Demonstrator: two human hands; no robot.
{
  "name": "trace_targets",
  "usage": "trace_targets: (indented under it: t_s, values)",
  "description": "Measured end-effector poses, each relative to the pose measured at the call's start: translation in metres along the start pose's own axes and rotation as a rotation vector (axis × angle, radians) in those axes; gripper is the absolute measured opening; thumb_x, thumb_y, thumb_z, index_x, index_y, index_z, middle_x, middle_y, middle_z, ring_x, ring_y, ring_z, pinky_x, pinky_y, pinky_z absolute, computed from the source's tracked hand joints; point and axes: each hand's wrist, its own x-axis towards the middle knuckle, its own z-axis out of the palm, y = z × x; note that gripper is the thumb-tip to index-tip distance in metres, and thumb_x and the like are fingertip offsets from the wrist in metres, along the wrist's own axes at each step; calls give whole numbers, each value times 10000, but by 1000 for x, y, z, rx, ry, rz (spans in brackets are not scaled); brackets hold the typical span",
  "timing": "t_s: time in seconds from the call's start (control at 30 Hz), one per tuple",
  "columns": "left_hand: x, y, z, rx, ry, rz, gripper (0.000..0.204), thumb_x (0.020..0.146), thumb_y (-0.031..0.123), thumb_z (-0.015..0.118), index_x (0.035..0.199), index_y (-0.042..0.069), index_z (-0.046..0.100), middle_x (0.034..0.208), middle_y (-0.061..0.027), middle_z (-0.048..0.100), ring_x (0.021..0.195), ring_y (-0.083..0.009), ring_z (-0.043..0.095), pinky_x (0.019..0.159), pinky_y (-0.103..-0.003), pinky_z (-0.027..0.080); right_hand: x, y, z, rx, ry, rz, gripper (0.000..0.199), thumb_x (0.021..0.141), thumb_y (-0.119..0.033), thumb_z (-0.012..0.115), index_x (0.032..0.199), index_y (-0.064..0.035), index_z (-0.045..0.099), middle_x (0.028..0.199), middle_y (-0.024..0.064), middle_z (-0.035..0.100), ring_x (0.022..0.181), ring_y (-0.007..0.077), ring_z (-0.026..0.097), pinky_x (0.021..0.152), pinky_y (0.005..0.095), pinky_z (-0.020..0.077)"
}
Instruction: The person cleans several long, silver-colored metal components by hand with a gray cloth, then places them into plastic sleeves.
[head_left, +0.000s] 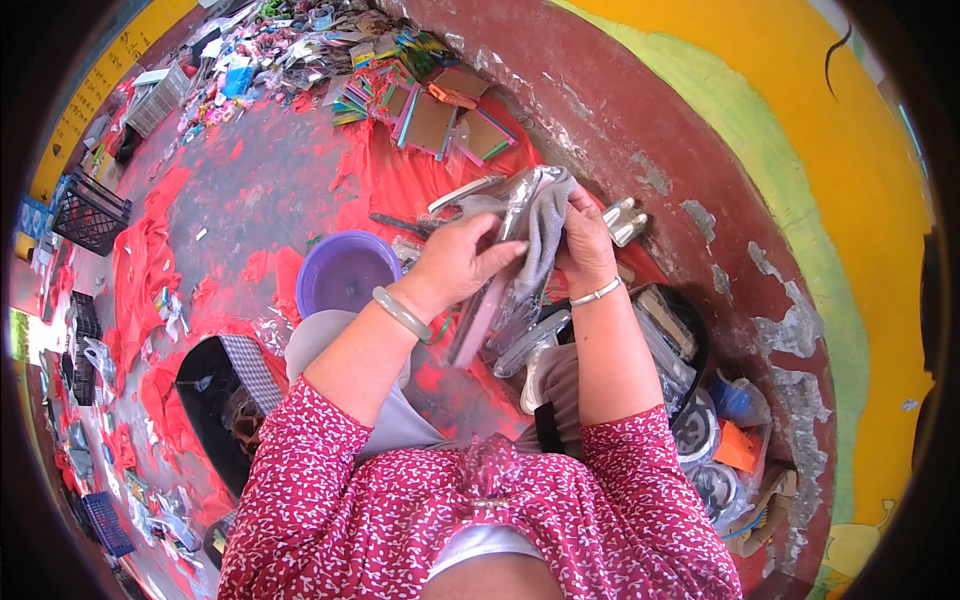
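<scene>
My left hand grips a long flat pink-framed mirror wrapped in clear plastic, held upright and tilted in front of me. My right hand presses a grey cloth against the upper part of that mirror. A pale green bangle is on my left wrist, a thin silver one on my right. Both forearms come up from red patterned sleeves.
A purple plastic bowl sits left of my hands on a red cloth. Several framed mirrors lie further up. A black tub with wrapped items stands at my right, by a peeling red wall. Black crates are far left.
</scene>
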Motion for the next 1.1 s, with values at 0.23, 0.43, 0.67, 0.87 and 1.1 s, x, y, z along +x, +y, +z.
trace_targets:
  t_s: [0.23, 0.43, 0.67, 0.87, 1.1]
  values:
    - [7, 9, -10, -99, 168, 165, 148, 810, 58, 606, 945, 5, 571, 859, -37, 566, 764, -85, 554, 685, -225, 455, -3, 3, 4, -154, -14, -31, 231, 815, -35, 560, 1046, -26, 555, 960, 36, 612, 861, 125, 580, 789, 270, 462]
    - [6, 4, -13, 106, 179, 119, 79, 815, 34, 568, 892, 17, 555, 787, 0, 551, 730, -65, 525, 655, -210, 433, -6, 3, 12, -253, -49, -14, 257, 813, -21, 542, 1069, -12, 540, 972, 34, 602, 874, 113, 562, 806, 259, 441]
    - [10, 6, -36, -541, 49, -77, 38, 805, 62, 565, 837, 65, 546, 758, 41, 524, 678, -47, 470, 642, -204, 397, -8, -3, 9, -146, -155, 54, 279, 802, -72, 595, 1064, 6, 539, 965, 52, 615, 870, 131, 584, 803, 260, 455]
    - [11, 2, -43, -527, 86, -48, 57, 819, 105, 567, 849, 61, 548, 758, 27, 537, 700, -60, 489, 653, -204, 401, -6, 0, 10, -151, -184, 72, 274, 795, -92, 609, 1045, 3, 548, 955, 51, 618, 860, 127, 584, 794, 259, 457]
    - [14, 7, -25, -719, 131, -196, 106, 847, 157, 575, 875, 56, 561, 782, 20, 563, 737, -65, 516, 675, -213, 419, -2, 5, 7, -134, -32, -2, 242, 802, -45, 593, 1039, -11, 555, 944, 38, 618, 849, 117, 580, 791, 260, 456]
